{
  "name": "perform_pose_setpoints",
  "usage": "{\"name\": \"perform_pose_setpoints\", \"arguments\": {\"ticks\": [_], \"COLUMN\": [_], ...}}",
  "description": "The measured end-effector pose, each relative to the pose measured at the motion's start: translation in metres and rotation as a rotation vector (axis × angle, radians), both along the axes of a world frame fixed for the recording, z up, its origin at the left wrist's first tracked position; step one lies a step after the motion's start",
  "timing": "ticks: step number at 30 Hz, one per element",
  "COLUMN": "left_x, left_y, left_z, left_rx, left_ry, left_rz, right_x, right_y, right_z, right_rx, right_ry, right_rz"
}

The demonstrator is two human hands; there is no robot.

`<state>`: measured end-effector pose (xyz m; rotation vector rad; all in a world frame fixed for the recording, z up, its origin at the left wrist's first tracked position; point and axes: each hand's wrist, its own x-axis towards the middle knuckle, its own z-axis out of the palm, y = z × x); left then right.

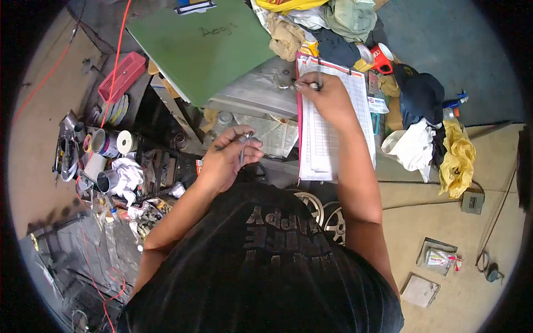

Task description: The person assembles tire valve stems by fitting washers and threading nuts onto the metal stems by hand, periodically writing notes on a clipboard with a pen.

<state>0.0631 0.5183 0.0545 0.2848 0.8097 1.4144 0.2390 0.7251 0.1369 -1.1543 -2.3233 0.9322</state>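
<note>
My left hand (225,158) is raised in front of my body, its fingers curled around a small shiny metal piece (250,136). A thin grey stem shows below this piece, and its exact kind is unclear. Over the upper left part of a clipboard (300,161), my right hand (326,97) is closed in a pinch. Something small with dark and metallic parts (315,86) shows at its fingers, too small to name. Printed table sheets (333,139) lie on the clipboard, partly covered by my right hand and forearm.
A green board (205,50) lies at the upper left. Clothes (344,19), a red cup (382,58), a dark cap (416,94) and a yellow bag (458,158) crowd the right side. Cans (105,142) and a red basket (122,76) stand left. A red cord (117,61) hangs there.
</note>
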Motion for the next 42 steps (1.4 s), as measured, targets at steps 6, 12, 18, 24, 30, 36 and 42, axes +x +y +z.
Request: {"name": "perform_pose_setpoints", "arguments": {"ticks": [6, 12, 18, 24, 30, 36, 42], "left_x": [0.01, 0.026, 0.029, 0.027, 0.025, 0.026, 0.019], "left_y": [0.024, 0.041, 0.039, 0.031, 0.025, 0.024, 0.018], "left_z": [0.009, 0.027, 0.02, 0.021, 0.027, 0.034, 0.017], "left_rx": [0.24, 0.314, 0.325, 0.239, 0.212, 0.215, 0.237], "left_ry": [0.018, 0.004, 0.016, 0.196, 0.099, 0.11, 0.081], "left_rz": [0.005, 0.044, 0.105, 0.103, 0.086, 0.07, 0.02], "right_x": [0.01, 0.009, 0.003, 0.006, 0.01, 0.008, 0.049], "right_y": [-0.035, -0.066, -0.097, -0.101, -0.1, -0.097, -0.043], "right_z": [0.002, -0.004, 0.001, -0.021, -0.022, -0.022, -0.003], "right_rx": [-0.805, -0.773, -0.448, -0.567, -0.717, -0.3, 0.291], "right_ry": [0.689, 0.635, 0.42, 0.57, 0.535, 0.46, -0.002], "right_rz": [-0.064, -0.022, -0.056, -0.116, -0.11, -0.039, -0.387]}}
